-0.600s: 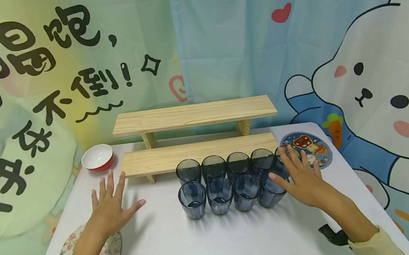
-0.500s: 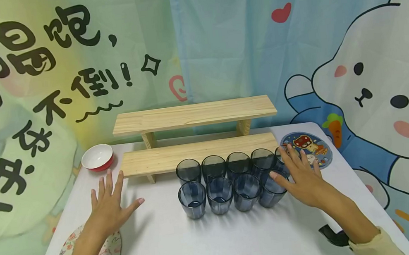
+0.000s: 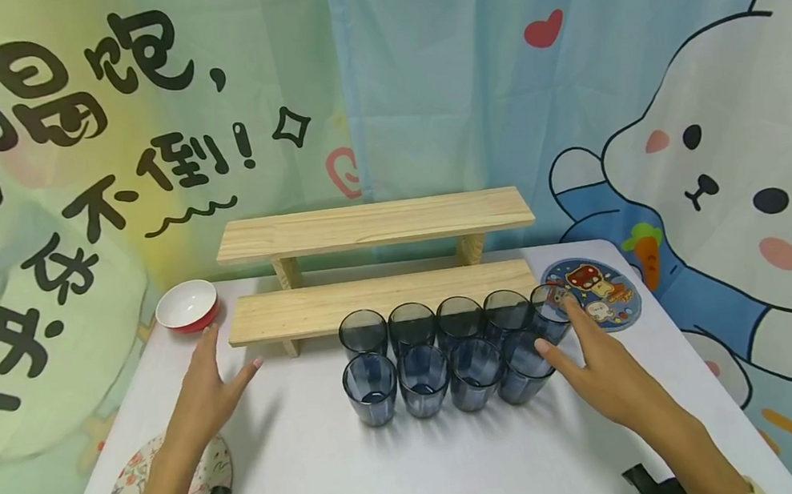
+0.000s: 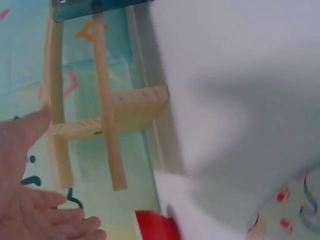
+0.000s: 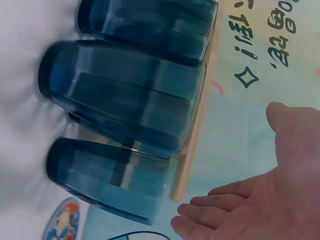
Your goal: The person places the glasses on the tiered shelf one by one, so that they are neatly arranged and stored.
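Observation:
Several blue tinted glasses (image 3: 372,390) stand upright in two rows on the table. My right hand (image 3: 608,373) hovers at their right end, thumb and fingers extended and apart. In the head view its fingertips overlap the rightmost back glass (image 3: 552,317); in the right wrist view the palm faces the glasses (image 5: 107,180) with a gap between. Over the left side of the table, my left hand (image 3: 202,400) is held with straight fingers and thumb spread, holding nothing. Just beyond its fingertips sits a white bowl with a red outside (image 3: 188,307).
A two-tier wooden shelf (image 3: 301,313) stands behind the glasses. At the back right lies a round blue cartoon mat (image 3: 618,288). A round floral mat (image 3: 131,480) is under the left forearm. A printed curtain (image 3: 414,76) hangs behind the table (image 3: 420,478).
Both hands have turned from palms down with fingers spread to palms facing inward. The right hand has shifted slightly down and right. The glasses have stayed in place.

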Demonstrator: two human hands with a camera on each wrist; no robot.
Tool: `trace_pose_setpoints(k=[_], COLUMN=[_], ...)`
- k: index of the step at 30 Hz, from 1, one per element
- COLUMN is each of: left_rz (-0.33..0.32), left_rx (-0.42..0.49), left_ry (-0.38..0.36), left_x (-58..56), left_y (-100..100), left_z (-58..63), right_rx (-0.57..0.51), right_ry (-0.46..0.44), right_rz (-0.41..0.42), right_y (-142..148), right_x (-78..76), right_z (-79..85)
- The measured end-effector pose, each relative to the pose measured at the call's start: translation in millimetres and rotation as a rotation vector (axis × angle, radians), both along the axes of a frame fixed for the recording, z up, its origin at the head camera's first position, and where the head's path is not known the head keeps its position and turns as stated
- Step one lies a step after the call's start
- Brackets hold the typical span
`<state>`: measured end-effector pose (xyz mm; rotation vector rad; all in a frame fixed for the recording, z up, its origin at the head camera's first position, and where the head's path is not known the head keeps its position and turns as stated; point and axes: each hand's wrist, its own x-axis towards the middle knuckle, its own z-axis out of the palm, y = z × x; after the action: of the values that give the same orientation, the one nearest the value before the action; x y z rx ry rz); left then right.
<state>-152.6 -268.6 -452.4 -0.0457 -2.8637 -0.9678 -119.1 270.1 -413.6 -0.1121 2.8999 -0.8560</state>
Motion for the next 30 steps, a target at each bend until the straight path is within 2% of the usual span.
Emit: trace_pose_setpoints(k=[6,13,15,25,30], left_rz=[0.105,0.131,0.134,0.108,0.100], left_rx=[0.106,0.226,0.241,0.311,0.296], left_ry=[-0.008,-0.051,-0.064,-0.100,-0.148], left_x=[-13.5,-31.9,-35.4,-49.3,-53.5], left_y=[4.8,9.4,9.1,8.2,6.8], left_z=[-1.1,-10.7,-13.8,-25.0,-28.9], right_rx=[-0.008,-0.070,-0.102,-0.245,-0.315], right_ry=[-0.008,0.188,0.181,0.005,0.037], right_rz=[-0.073,-0.129,-0.119,-0.101,-0.078], right_y=[0.0,-3.2,-3.5,-0.1,-2.1], right_x=[9.9,21.6,22.0,11.3,8.4], right_z=[-12.7,-29.6,-34.2,-63.6,-76.6])
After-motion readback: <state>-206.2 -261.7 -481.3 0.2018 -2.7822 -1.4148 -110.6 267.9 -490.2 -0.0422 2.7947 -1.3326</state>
